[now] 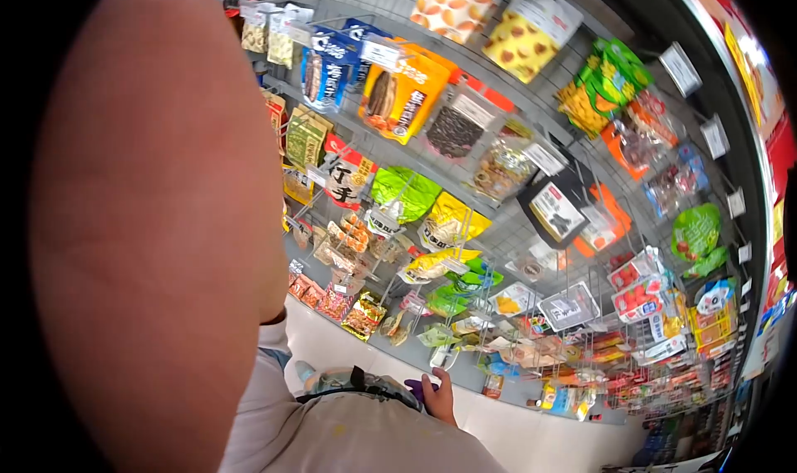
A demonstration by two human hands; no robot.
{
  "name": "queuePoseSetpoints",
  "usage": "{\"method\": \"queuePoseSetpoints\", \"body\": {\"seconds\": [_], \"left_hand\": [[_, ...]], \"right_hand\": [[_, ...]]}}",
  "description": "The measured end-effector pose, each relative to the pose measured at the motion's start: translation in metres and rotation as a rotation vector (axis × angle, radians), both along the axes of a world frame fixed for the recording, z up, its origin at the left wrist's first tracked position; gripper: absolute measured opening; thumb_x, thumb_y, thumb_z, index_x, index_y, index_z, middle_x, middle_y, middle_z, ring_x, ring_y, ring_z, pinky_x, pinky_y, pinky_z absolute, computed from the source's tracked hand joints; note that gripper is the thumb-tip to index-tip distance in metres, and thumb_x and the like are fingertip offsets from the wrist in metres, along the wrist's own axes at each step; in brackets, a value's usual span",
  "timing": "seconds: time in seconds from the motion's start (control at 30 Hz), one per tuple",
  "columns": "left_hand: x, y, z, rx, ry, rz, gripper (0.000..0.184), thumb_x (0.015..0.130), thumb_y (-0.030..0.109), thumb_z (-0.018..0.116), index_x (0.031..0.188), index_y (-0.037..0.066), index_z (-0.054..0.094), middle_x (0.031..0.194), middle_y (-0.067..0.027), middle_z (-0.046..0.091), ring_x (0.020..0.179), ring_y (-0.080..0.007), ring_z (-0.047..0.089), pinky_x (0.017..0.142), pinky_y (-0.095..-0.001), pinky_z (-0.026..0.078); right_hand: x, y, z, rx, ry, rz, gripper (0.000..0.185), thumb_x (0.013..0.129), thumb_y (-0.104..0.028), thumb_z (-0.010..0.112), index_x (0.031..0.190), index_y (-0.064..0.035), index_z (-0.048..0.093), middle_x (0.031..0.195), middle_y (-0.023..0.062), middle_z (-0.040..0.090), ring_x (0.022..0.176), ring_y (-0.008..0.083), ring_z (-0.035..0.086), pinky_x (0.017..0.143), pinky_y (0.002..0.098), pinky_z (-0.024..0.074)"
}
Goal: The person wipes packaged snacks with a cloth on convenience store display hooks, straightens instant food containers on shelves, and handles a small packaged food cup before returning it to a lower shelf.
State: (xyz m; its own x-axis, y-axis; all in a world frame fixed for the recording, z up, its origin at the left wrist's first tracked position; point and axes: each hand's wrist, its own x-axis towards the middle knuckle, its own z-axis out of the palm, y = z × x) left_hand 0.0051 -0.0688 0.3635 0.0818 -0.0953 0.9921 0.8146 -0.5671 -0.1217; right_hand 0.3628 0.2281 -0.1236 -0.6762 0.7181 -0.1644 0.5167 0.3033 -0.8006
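A bare arm, raised close to the camera, fills the left side of the head view. It seems to be my left arm, and its hand is outside the frame. Down by my waist, my right hand has its fingers bent around a small dark purple object, whose kind I cannot make out. Just beyond the fingertips shows a small white thing, blurred. My light shirt lies below the hand.
A wire rack of hanging packaged snacks stands before me, among them an orange pouch, a blue pouch and a green bag. White price tags stick out from the hooks. Pale floor runs along the rack's base.
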Motion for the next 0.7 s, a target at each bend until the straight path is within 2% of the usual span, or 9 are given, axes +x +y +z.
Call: {"method": "queuePoseSetpoints", "body": {"seconds": [0.5,0.6,0.7], "left_hand": [[0.089,0.176,-0.006,-0.057,-0.001,-0.04,0.039,0.102,0.034,0.035,0.117,0.026,0.07,0.133,0.0018,0.061,0.121,-0.0233,0.055,0.115,-0.0535,0.031],[0.099,0.201,-0.009,-0.047,0.003,-0.044,0.039,0.102,0.034,0.035,0.116,0.025,0.07,0.132,0.0017,0.061,0.12,-0.0232,0.055,0.114,-0.0532,0.031],[0.1,0.224,-0.008,-0.021,0.012,-0.071,0.039,0.101,0.034,0.036,0.116,0.025,0.07,0.131,0.0015,0.062,0.12,-0.023,0.056,0.113,-0.0528,0.031]], "right_hand": [[0.122,0.098,-0.039,-0.222,0.108,-0.295,0.041,0.098,-0.027,0.069,0.127,-0.0001,0.06,0.122,0.0186,0.066,0.114,0.0304,0.064,0.1,0.0392,0.0491],[0.142,0.112,-0.021,-0.049,0.089,-0.272,0.04,0.098,-0.027,0.068,0.126,0.0,0.061,0.122,0.0187,0.067,0.115,0.0316,0.063,0.102,0.0398,0.0481],[0.162,0.128,-0.039,-0.013,0.119,-0.301,0.038,0.097,-0.026,0.068,0.124,0.0009,0.061,0.122,0.0197,0.067,0.117,0.0338,0.063,0.104,0.0406,0.0474]]}}
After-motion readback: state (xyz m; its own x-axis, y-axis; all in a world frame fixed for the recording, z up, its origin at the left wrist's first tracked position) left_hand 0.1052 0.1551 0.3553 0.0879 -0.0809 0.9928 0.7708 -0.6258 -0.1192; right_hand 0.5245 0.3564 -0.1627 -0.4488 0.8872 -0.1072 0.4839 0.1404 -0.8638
